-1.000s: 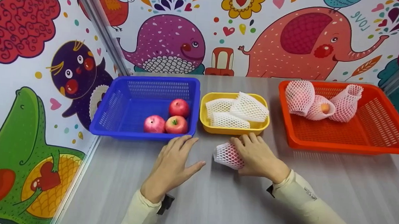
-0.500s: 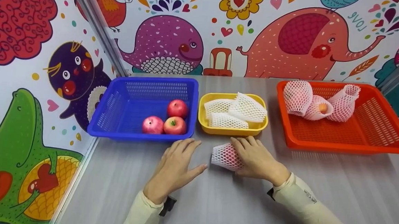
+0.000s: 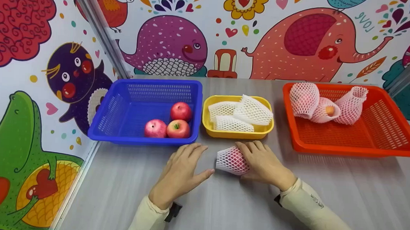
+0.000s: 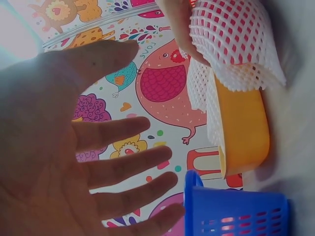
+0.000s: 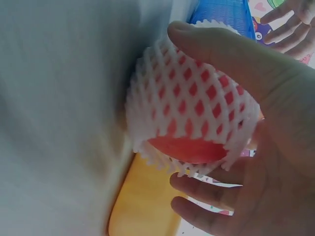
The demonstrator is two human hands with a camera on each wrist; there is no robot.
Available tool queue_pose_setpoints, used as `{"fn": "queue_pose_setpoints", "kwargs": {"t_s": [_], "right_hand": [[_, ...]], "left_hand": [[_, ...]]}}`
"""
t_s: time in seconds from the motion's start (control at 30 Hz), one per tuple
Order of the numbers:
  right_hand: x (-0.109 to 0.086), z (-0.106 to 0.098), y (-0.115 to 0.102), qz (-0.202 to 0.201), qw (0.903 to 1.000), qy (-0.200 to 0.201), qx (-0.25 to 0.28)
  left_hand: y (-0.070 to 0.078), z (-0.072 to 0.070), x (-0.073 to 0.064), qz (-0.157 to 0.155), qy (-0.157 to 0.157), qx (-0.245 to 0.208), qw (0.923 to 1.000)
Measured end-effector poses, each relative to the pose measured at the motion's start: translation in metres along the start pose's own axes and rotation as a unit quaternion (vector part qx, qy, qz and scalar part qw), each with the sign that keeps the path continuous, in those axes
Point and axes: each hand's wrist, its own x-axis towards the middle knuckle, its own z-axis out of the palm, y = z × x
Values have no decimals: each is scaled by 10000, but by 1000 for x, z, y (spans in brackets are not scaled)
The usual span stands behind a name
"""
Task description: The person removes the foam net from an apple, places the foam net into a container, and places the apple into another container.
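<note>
On the table in front of the yellow basket lies a red apple in a white foam net sleeve (image 3: 232, 160). My right hand (image 3: 268, 166) grips it from the right, thumb on the near side and fingers over the far side. The right wrist view shows bare red skin of the apple (image 5: 192, 149) at the sleeve's open end, between thumb and fingers. My left hand (image 3: 180, 172) is held to the left of the apple, apart from it, thumb and fingers spread. In the left wrist view the left hand (image 4: 98, 147) holds nothing.
A blue basket (image 3: 113, 135) at the left holds 3 bare apples (image 3: 178, 128). The small yellow basket (image 3: 237, 134) contains several white foam nets (image 3: 253, 111). At the right, a red basket (image 3: 359, 150) has 3 netted fruits (image 3: 303, 99). Printed walls (image 3: 267, 33) stand behind and left.
The head view has shifted slightly. My left hand has come a little to the right, toward the apple. My right hand has drawn slightly nearer to me, still holding the netted apple.
</note>
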Motion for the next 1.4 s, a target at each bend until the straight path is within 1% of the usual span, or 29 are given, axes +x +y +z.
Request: {"fn": "queue_pose_setpoints", "kwargs": {"t_s": [0.1, 0.2, 0.33, 0.43, 0.57, 0.67, 0.77, 0.83, 0.93, 1.03, 1.1, 1.17, 1.3, 1.4], "right_hand": [[2, -1, 1, 10, 9999, 153, 14], [3, -13, 0, 11, 9999, 131, 2], [4, -43, -2, 58, 10000, -28, 23], [1, -67, -4, 88, 9999, -40, 28], [-4, -89, -6, 57, 10000, 50, 16], [-7, -97, -7, -20, 9999, 154, 15], [-8, -100, -9, -129, 9995, 279, -8], [-9, -101, -10, -208, 9990, 384, 2], [-8, -102, -13, -354, 9976, 588, -18], [-8, -102, -16, -461, 9965, 699, -32], [-8, -102, -18, -483, 9964, 691, -20], [-8, -102, -20, -485, 9966, 662, -6], [-7, -102, -25, -464, 9970, 602, 134], [-5, -101, -28, -544, 9961, 601, 336]], "left_hand": [[0, 0, 1, 11, -5, -27, 10000], [-1, -2, 2, 1, 4, -36, 10000], [0, -8, 3, 0, 58, -46, 10000], [0, -14, 4, 50, 139, -29, 9999], [1, -21, 6, 223, 412, -46, 9989], [2, -23, 8, 409, 733, -330, 9959], [4, -20, 11, 639, 1007, -823, 9895], [7, -15, 14, 802, 1112, -1119, 9842], [12, -8, 21, 1077, 1178, -1505, 9756], [16, -2, 27, 1347, 1113, -1747, 9690], [19, 0, 30, 1478, 967, -1807, 9676], [22, 1, 33, 1554, 766, -1763, 9690], [25, 6, 36, 1621, 359, -1497, 9747], [27, 9, 38, 1672, 163, -1353, 9765]]}}
